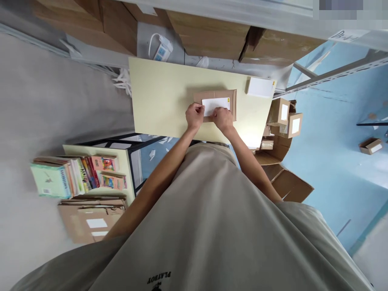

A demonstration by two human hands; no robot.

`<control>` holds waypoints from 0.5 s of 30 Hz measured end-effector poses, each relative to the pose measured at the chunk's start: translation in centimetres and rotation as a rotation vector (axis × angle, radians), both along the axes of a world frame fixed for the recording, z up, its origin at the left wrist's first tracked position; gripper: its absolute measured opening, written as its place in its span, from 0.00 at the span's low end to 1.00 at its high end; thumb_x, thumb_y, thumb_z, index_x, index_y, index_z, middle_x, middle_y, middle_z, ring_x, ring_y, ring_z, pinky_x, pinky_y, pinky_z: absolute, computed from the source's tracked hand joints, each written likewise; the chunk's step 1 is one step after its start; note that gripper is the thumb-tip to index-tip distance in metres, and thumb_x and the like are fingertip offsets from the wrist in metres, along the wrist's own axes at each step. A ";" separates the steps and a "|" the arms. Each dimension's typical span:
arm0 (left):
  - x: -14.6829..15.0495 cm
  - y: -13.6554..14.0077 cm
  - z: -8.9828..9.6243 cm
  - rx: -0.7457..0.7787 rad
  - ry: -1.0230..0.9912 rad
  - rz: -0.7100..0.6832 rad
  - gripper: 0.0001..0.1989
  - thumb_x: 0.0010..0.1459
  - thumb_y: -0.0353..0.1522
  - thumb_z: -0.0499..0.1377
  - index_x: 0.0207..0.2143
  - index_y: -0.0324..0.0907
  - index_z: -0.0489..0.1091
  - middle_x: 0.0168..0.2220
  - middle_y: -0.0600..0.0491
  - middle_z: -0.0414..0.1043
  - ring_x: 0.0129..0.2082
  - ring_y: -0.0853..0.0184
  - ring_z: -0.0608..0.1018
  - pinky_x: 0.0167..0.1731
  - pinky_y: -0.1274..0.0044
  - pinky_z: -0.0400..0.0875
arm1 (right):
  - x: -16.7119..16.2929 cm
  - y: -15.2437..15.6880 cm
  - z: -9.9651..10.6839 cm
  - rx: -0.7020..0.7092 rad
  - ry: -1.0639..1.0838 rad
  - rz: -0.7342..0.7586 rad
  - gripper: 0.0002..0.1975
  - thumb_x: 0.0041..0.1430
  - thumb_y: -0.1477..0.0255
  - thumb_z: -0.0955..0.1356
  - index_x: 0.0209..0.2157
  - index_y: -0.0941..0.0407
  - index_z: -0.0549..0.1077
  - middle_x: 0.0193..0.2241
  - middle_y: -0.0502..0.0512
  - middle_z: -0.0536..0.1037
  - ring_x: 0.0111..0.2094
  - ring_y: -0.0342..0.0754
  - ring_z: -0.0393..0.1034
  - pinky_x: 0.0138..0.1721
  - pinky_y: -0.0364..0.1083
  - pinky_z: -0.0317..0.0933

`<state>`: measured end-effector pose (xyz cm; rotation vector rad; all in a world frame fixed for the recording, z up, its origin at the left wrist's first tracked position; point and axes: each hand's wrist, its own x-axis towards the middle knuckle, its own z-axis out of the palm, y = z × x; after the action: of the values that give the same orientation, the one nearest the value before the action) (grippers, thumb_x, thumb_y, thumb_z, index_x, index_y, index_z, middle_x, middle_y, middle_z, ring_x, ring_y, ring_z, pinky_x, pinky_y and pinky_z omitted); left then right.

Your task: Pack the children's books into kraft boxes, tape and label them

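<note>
A white shipping label (216, 104) with a small yellow mark lies over a flat brown cardboard parcel (198, 97) on the pale yellow table (160, 97). My left hand (195, 116) pinches the label's left end between thumb and finger. Closer to the label's right end, my right hand (223, 118) has its fingers curled down against the label and covers its lower edge. Whether anything sits inside those right fingers is hidden. A stack of white labels (260, 87) with the same yellow mark rests at the table's far right corner.
Large cardboard boxes (209, 34) and a white power strip (163, 49) stand on the shelf behind the table. Books (81, 173) fill a low stand at left, with flattened cartons (91, 220) beside it. At right are labelled small boxes (279, 111) and an open carton (287, 182).
</note>
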<state>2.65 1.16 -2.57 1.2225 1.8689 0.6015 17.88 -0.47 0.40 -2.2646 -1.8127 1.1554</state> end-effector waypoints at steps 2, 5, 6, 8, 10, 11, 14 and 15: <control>0.0 -0.1 -0.4 0.019 0.010 0.005 0.09 0.70 0.30 0.67 0.33 0.47 0.75 0.39 0.51 0.85 0.42 0.60 0.83 0.54 0.69 0.77 | -0.8 1.3 -0.1 0.013 0.007 -0.028 0.06 0.78 0.72 0.73 0.46 0.56 0.85 0.50 0.67 0.90 0.55 0.65 0.86 0.63 0.62 0.76; 0.0 -0.1 -0.9 0.034 0.013 0.009 0.09 0.70 0.30 0.67 0.34 0.47 0.75 0.37 0.52 0.84 0.40 0.61 0.83 0.52 0.70 0.78 | -1.9 3.7 -0.7 0.064 0.025 -0.073 0.10 0.83 0.72 0.67 0.50 0.57 0.81 0.52 0.66 0.88 0.56 0.61 0.85 0.64 0.60 0.74; -0.1 -0.1 -1.1 0.042 0.013 0.010 0.09 0.69 0.30 0.67 0.34 0.47 0.75 0.37 0.52 0.84 0.40 0.61 0.83 0.52 0.70 0.78 | -2.2 4.3 -1.0 0.079 0.030 -0.073 0.10 0.85 0.72 0.65 0.52 0.57 0.80 0.53 0.66 0.87 0.56 0.60 0.84 0.65 0.60 0.73; -0.1 -0.1 -1.4 0.060 0.012 0.017 0.09 0.69 0.30 0.68 0.34 0.47 0.76 0.36 0.52 0.84 0.39 0.61 0.83 0.51 0.69 0.78 | -2.5 4.7 -1.5 0.110 0.045 -0.052 0.10 0.85 0.73 0.64 0.54 0.56 0.78 0.54 0.65 0.86 0.56 0.59 0.83 0.66 0.59 0.72; -0.1 -0.1 -1.7 0.081 0.017 0.028 0.08 0.69 0.29 0.68 0.34 0.46 0.77 0.36 0.52 0.84 0.39 0.61 0.84 0.52 0.69 0.79 | -2.2 4.2 -2.0 0.149 0.076 -0.010 0.08 0.84 0.73 0.66 0.54 0.55 0.77 0.56 0.65 0.85 0.57 0.60 0.82 0.67 0.60 0.72; 0.0 -0.2 -1.8 0.091 0.020 0.033 0.08 0.69 0.29 0.68 0.35 0.46 0.78 0.37 0.52 0.84 0.40 0.60 0.84 0.52 0.69 0.79 | -1.9 3.8 -2.2 0.166 0.101 0.017 0.07 0.84 0.73 0.67 0.54 0.54 0.78 0.57 0.64 0.85 0.58 0.60 0.81 0.67 0.59 0.73; 0.1 -0.6 -2.3 0.125 0.018 0.041 0.06 0.70 0.28 0.69 0.37 0.45 0.80 0.38 0.51 0.84 0.41 0.60 0.85 0.53 0.69 0.80 | -0.9 2.5 -2.9 0.186 0.185 0.105 0.06 0.82 0.69 0.70 0.54 0.54 0.79 0.59 0.63 0.84 0.58 0.59 0.80 0.66 0.59 0.74; 0.1 -0.8 -2.5 0.142 0.015 0.044 0.06 0.70 0.27 0.69 0.38 0.45 0.80 0.39 0.51 0.84 0.41 0.61 0.85 0.54 0.69 0.80 | -0.6 2.2 -3.1 0.181 0.202 0.126 0.07 0.83 0.68 0.70 0.55 0.54 0.79 0.59 0.63 0.84 0.58 0.58 0.80 0.66 0.59 0.75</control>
<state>2.71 0.35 -5.07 1.2818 1.8963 0.7621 17.30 1.77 -2.70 -1.8886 -1.9160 1.1372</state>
